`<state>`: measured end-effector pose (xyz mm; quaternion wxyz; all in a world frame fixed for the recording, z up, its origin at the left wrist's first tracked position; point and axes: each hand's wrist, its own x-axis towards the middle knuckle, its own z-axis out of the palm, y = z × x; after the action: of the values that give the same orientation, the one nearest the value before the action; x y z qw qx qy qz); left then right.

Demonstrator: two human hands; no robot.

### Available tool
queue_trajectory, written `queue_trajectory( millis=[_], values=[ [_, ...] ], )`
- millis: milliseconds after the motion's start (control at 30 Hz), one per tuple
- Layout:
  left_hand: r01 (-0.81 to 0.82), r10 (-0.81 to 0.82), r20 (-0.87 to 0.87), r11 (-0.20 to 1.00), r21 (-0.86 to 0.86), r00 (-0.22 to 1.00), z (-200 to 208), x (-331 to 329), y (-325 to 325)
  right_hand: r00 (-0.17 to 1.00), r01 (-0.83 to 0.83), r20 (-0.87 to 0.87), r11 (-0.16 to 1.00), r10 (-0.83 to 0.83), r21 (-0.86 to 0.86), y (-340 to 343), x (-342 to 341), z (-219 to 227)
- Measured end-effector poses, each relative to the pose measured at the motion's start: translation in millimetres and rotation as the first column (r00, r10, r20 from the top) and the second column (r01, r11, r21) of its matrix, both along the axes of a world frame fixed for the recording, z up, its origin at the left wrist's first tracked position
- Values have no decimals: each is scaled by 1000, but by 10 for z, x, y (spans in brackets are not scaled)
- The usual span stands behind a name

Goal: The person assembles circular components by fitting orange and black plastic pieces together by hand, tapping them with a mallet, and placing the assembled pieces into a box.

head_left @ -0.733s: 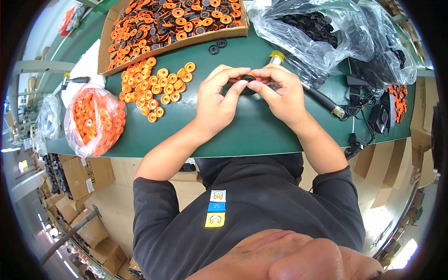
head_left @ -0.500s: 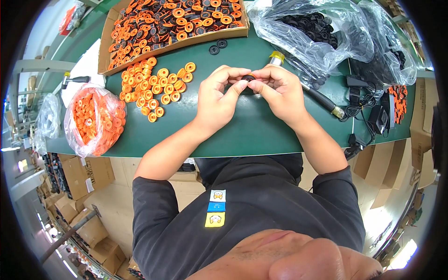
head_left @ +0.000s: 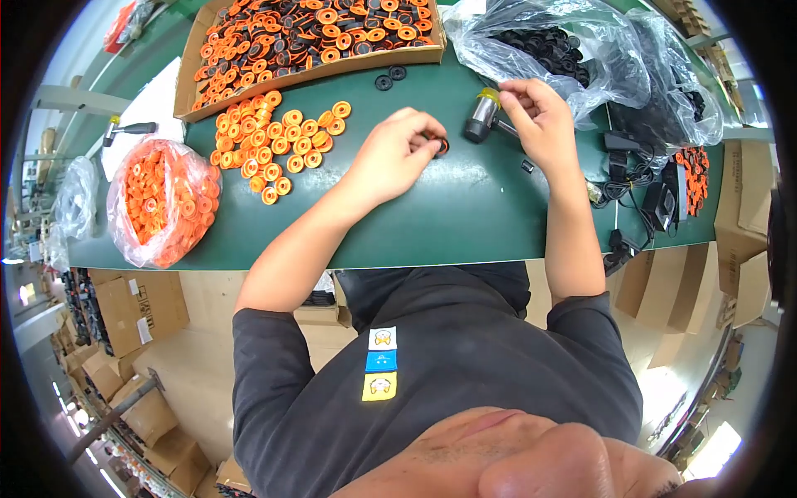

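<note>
My left hand is closed on a small round black-and-orange wheel, kept low over the green tabletop; the fingers hide most of it. To the right, my right hand has its fingers curled over a mallet. The mallet has a yellow face, a silver middle and a black face, and its handle runs under my hand. Left of my left hand lie several loose orange wheels. Two black discs rest beyond it.
A cardboard box of orange-and-black wheels stands at the back. On the left sits a bag of orange parts. Clear plastic bags with black parts lie back right, above a black adapter and cables. A small dark piece lies below my right hand.
Both hands were together on the wheel. The right hand has let go and moved right onto the mallet; the left keeps the wheel, a little lower. The mallet's black face now shows.
</note>
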<state>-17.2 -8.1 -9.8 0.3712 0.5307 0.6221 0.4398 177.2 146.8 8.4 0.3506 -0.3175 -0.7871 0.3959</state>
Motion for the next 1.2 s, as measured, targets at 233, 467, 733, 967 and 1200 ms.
queue_trajectory(
  millis=[233,467,733,967,1200],
  values=[
    [128,-18,-513,976,179,858,-69,51,-99,925,-23,367,949,-100,316,-237,475,-156],
    [12,25,-255,990,143,967,-105,-181,51,838,-157,537,900,-96,407,-368,535,-127],
    [-87,88,-50,996,23,995,-155,-315,104,775,-234,597,972,209,-37,-823,435,465],
    [-68,68,-52,998,3,996,-128,-307,82,739,-276,637,961,221,-14,-916,365,447],
    [-75,75,-68,997,-4,995,-110,-307,90,838,-246,518,966,170,82,-1007,360,474]
  ],
)
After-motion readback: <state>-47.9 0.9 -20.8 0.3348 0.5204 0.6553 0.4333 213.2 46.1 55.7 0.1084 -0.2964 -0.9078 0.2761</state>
